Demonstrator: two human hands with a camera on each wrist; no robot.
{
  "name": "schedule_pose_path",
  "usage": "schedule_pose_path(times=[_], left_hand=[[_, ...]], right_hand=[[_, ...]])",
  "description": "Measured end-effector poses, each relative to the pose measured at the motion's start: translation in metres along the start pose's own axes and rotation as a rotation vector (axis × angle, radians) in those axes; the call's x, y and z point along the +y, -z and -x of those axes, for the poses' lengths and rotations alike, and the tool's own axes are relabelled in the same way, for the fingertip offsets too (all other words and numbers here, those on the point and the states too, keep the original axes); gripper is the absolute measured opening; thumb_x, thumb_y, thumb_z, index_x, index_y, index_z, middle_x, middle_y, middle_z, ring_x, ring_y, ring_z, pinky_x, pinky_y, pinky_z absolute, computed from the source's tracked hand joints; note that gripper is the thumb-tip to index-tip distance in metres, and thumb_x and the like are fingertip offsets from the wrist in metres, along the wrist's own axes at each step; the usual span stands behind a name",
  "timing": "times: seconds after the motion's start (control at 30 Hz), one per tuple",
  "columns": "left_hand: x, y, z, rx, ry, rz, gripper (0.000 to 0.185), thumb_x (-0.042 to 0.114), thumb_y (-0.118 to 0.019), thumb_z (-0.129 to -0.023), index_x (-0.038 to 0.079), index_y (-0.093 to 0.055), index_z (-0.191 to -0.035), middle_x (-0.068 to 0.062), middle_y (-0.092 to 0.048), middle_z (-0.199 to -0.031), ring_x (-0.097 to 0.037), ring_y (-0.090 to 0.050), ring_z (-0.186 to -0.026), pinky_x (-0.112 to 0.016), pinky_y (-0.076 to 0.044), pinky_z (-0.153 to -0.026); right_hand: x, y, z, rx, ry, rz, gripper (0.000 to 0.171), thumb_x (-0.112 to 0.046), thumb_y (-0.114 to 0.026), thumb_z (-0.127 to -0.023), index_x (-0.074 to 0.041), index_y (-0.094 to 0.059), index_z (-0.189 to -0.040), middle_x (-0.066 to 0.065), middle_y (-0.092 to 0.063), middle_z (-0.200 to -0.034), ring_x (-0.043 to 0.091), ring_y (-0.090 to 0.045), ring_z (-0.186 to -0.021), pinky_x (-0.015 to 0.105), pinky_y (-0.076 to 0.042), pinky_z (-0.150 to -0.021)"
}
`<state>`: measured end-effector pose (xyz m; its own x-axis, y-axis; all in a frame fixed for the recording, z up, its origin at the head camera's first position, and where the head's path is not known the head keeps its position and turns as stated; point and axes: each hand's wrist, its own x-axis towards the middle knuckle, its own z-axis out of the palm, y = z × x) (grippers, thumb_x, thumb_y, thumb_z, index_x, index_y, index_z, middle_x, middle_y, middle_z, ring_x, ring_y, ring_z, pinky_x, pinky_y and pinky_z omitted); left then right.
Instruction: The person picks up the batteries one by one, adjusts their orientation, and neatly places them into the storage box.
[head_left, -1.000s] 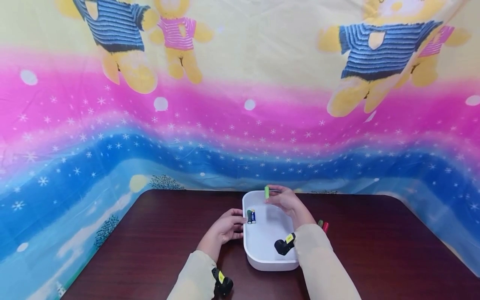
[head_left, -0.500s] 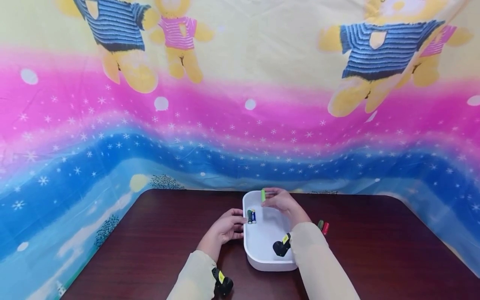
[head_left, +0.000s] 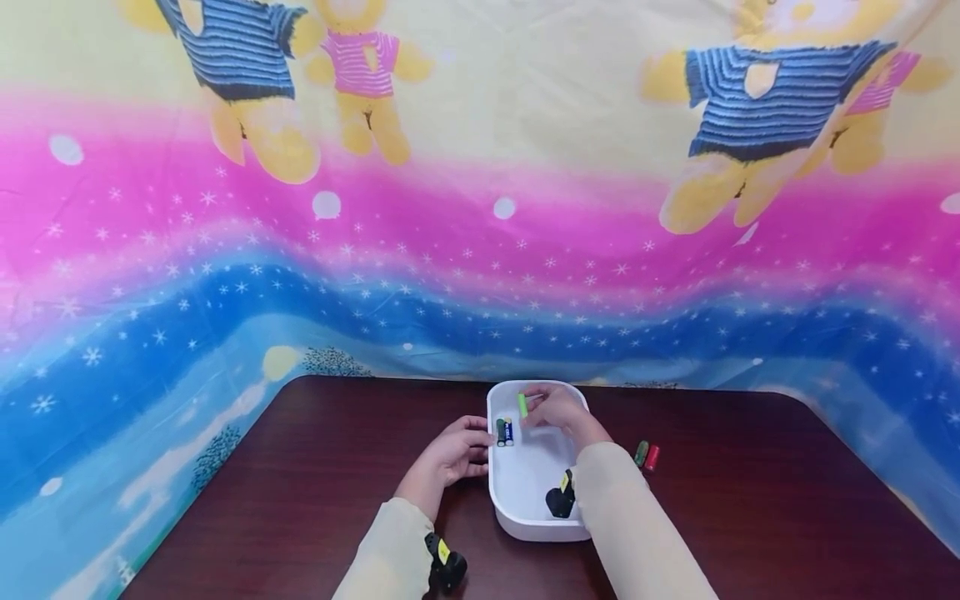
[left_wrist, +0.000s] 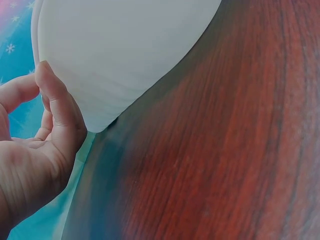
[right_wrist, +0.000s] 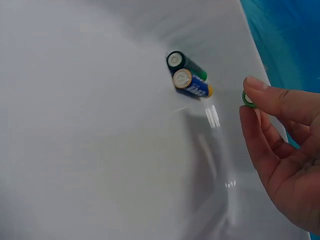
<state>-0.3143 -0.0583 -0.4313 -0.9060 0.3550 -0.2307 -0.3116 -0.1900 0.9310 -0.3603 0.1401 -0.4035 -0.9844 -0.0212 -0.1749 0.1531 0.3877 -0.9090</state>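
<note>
— What do we have in our right hand (head_left: 557, 410)?

— We pinch a light green battery (head_left: 522, 405) between thumb and fingertips, holding it over the far part of the white tub (head_left: 536, 521). In the right wrist view only its round end (right_wrist: 248, 98) shows between the fingertips (right_wrist: 261, 85).

— And inside the tub?

— Two batteries lie side by side against the left wall, touching: a dark green battery (head_left: 500, 432) on the left and a blue battery (head_left: 508, 432) just right of it. The right wrist view shows them too, the dark green one (right_wrist: 185, 64) and the blue one (right_wrist: 192, 85), ends turned toward the camera.

— Where is our left hand (head_left: 452, 457)?

— It rests on the worktop (head_left: 322, 475) at the tub's left side, fingers loosely curled, the thumb (left_wrist: 59, 107) lying against the tub's outer wall (left_wrist: 125, 50). It grips nothing that we can see.

— Anything else on the worktop?

— To the right of the tub, well apart from it, a green battery (head_left: 641, 452) and a red battery (head_left: 652, 457) lie side by side. A bright cloth with bears and stars (head_left: 480, 208) hangs behind the far edge.
</note>
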Motion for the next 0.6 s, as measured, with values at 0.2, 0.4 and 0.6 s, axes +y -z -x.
schedule_pose_path(times=[0.2, 0.4, 0.6], left_hand=[[-0.0006, -0.0001, 0.0005, -0.002, 0.001, -0.002, 0.043, 0.003, -0.057, -0.084, 0.002, -0.036, -0.121, -0.02, -0.057, -0.102, -0.012, -0.054, -0.062, -0.025, -0.051, -0.052], [-0.0003, 0.0001, 0.0014, -0.004, -0.003, -0.001, 0.038, 0.003, -0.058, -0.083, 0.005, -0.039, -0.116, -0.02, -0.057, -0.101, -0.012, -0.054, -0.063, -0.026, -0.051, -0.053], [0.0009, 0.0003, 0.0015, -0.003, -0.005, -0.003, 0.036, 0.003, -0.058, -0.084, 0.006, -0.04, -0.116, -0.02, -0.056, -0.102, -0.013, -0.055, -0.065, -0.025, -0.052, -0.054]], right_hand=[[0.0027, -0.0041, 0.0019, -0.023, -0.019, 0.11, 0.053, 0.005, -0.077, -0.066, -0.003, -0.059, -0.116, 0.009, -0.063, -0.09, 0.019, -0.062, -0.075, 0.031, -0.052, -0.069], [0.0058, -0.0083, 0.0008, -0.048, -0.02, 0.184, 0.05, 0.003, -0.078, -0.065, 0.002, -0.06, -0.111, 0.01, -0.066, -0.084, 0.019, -0.065, -0.07, 0.032, -0.053, -0.068], [0.0065, -0.0107, -0.0001, -0.072, -0.011, 0.249, 0.048, 0.001, -0.08, -0.064, 0.003, -0.062, -0.108, 0.01, -0.066, -0.08, 0.019, -0.064, -0.063, 0.031, -0.053, -0.062]])
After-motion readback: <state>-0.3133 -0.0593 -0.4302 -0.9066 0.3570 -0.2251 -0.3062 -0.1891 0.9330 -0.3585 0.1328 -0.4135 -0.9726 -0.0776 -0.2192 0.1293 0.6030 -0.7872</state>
